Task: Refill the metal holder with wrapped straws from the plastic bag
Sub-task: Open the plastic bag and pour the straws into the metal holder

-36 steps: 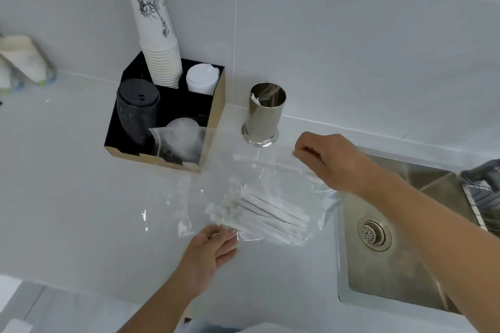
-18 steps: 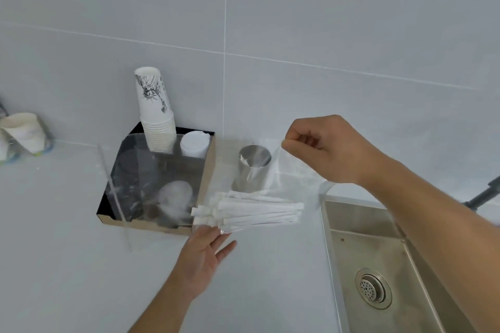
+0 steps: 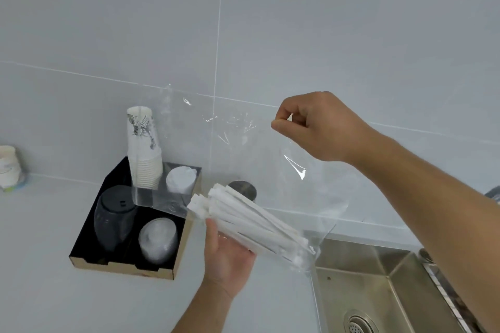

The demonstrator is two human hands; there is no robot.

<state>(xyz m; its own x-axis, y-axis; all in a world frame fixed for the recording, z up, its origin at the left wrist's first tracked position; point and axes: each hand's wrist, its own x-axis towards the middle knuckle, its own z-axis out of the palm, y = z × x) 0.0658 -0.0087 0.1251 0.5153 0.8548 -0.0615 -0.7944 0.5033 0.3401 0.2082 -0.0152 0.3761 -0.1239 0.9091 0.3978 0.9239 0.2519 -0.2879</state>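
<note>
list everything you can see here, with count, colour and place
plastic bag: one, clear, held up before the wall
wrapped straws: a bundle, white, inside the bag
metal holder: one, steel, behind the straws
organiser tray: one, black, counter left
paper cups: one stack, white, tray back
black cup: one, tray front left
clear cups: tray front right
sink: one, steel, lower right
left hand: under the straws
right hand: pinching the bag's top

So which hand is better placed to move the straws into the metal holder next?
Left, probably. The left hand cradles the wrapped straws through the plastic bag, right beside the metal holder. The right hand only pinches the bag's top edge, higher up.
</note>
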